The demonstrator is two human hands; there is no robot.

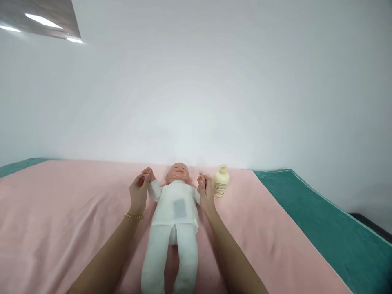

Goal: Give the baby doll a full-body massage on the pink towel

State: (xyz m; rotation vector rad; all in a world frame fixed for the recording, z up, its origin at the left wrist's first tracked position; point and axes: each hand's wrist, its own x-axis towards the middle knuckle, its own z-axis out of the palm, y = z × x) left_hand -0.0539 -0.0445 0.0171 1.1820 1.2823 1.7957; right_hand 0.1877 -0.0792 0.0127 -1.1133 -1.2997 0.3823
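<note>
A baby doll in a white top and white leggings lies on its back, head toward the wall, with a grey patch on its chest. My left hand, with a gold bracelet at the wrist, pinches the doll's hand on the left side. On the other side my right hand is closed around the doll's other hand, partly covering it. Both doll arms are spread outward and bent up. Just right of my right hand stands a cream pump bottle with small print on it.
A pink sheet lies under the doll, with wrinkles at the left. Beneath it a green cover shows at both sides. A white wall rises directly behind. Something dark shows beyond the right edge.
</note>
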